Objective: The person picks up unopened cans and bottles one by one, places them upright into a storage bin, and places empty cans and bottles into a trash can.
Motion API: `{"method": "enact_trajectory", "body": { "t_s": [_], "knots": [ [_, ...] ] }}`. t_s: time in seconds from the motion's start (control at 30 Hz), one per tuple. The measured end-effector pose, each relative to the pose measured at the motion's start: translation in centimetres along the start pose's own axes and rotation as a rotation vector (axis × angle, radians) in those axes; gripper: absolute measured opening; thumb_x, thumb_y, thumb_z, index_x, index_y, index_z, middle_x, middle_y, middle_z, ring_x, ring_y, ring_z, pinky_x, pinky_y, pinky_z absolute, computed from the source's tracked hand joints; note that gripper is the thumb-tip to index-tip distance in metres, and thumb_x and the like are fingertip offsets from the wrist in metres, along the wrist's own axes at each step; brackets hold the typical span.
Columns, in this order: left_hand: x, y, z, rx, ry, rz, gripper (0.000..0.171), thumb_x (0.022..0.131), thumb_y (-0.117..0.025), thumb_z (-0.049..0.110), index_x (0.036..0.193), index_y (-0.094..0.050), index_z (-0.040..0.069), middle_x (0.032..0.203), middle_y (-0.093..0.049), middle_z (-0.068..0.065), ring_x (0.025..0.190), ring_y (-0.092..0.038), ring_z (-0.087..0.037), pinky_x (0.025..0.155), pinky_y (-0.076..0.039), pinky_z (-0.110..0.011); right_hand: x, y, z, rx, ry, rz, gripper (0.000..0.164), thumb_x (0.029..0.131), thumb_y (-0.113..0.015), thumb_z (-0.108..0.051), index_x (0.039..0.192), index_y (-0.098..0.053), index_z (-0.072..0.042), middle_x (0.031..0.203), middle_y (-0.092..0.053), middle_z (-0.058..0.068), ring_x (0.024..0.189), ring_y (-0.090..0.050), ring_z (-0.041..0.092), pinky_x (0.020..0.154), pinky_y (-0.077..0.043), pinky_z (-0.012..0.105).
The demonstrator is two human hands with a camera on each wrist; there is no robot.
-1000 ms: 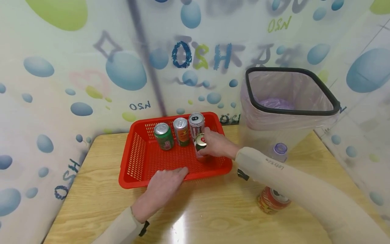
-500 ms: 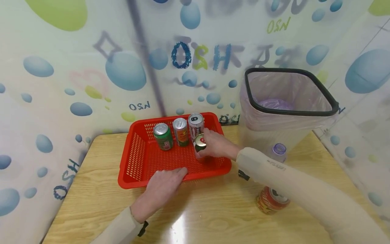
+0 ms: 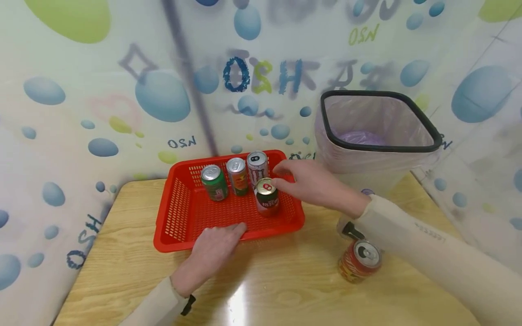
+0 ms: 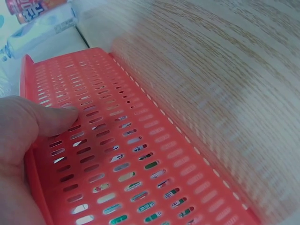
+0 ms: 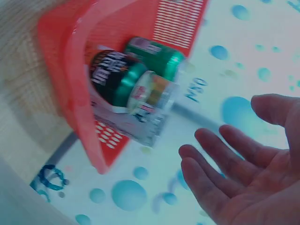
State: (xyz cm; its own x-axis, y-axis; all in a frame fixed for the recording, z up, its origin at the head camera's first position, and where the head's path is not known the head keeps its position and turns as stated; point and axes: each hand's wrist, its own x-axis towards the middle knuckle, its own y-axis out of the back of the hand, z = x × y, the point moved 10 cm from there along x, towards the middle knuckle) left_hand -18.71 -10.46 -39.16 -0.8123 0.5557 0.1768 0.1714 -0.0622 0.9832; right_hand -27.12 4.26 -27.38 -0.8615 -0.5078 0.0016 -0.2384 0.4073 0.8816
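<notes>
A red plastic basket (image 3: 187,246) stands on the table with several drink cans inside. My left hand (image 3: 215,250) grips its front rim; in the left wrist view the thumb (image 4: 58,119) lies against the slotted outer wall and the other fingers are hidden. Just right of a dark green and pink can (image 3: 267,201) is my right hand (image 3: 316,183), apart from it and holding nothing. The right wrist view shows its fingers (image 5: 211,164) spread and relaxed. Behind that can stand a pale patterned can (image 3: 257,168), an orange and green can (image 3: 238,179) and a green can (image 3: 215,184).
A bin (image 3: 379,147) with a black rim and a clear liner stands at the back right. Nearer on the right, a red-orange can (image 3: 360,261) sits on the wooden table (image 3: 285,290). A clear bottle with a purple cap (image 3: 367,192) is mostly behind the right forearm.
My right hand has let go of the dark green and pink can and moved right, away from it. The can stays in the basket. My left hand keeps its hold on the rim.
</notes>
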Motion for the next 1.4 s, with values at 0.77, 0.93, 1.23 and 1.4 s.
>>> {"method": "enact_trajectory", "body": {
  "t_s": [0.77,0.93,1.23,1.4],
  "knots": [
    [0.0,0.2,-0.2,-0.006,-0.002,0.015,0.028,0.084,-0.070,-0.005,0.084,-0.051,0.016,0.060,-0.043,0.008,0.046,-0.040,-0.011,0.036,-0.031,-0.024,-10.7,5.2,7.2,0.139,-0.027,0.269,0.037,0.105,-0.062,-0.034,0.135,-0.067,-0.012,0.131,-0.069,0.007,0.118,-0.065,0.029,0.094,-0.054,0.053],
    [0.1,0.3,0.0,-0.022,-0.013,0.021,0.027,0.084,-0.069,-0.005,0.085,-0.052,0.016,0.061,-0.044,0.008,0.047,-0.040,-0.010,0.037,-0.030,-0.023,-12.2,5.1,9.5,0.168,-0.023,0.370,0.035,0.103,-0.066,-0.026,0.137,-0.067,-0.016,0.133,-0.069,0.006,0.117,-0.065,0.027,0.095,-0.048,0.026],
    [0.1,0.4,-0.1,-0.025,-0.008,0.024,0.026,0.085,-0.069,-0.005,0.085,-0.053,0.016,0.061,-0.045,0.008,0.047,-0.038,-0.009,0.036,-0.029,-0.022,-13.4,4.0,12.6,0.228,-0.041,0.411,0.051,0.095,-0.077,-0.018,0.142,-0.059,-0.010,0.139,-0.064,0.013,0.126,-0.056,0.012,0.098,-0.034,0.003],
    [0.1,0.3,-0.1,-0.019,-0.004,0.024,0.027,0.084,-0.069,-0.005,0.084,-0.052,0.016,0.061,-0.042,0.008,0.046,-0.036,-0.009,0.036,-0.029,-0.022,-13.2,2.5,14.3,0.216,-0.101,0.352,0.060,0.093,-0.080,-0.024,0.144,-0.056,-0.006,0.143,-0.060,0.017,0.128,-0.057,0.036,0.097,-0.039,0.005]
  ]
}}
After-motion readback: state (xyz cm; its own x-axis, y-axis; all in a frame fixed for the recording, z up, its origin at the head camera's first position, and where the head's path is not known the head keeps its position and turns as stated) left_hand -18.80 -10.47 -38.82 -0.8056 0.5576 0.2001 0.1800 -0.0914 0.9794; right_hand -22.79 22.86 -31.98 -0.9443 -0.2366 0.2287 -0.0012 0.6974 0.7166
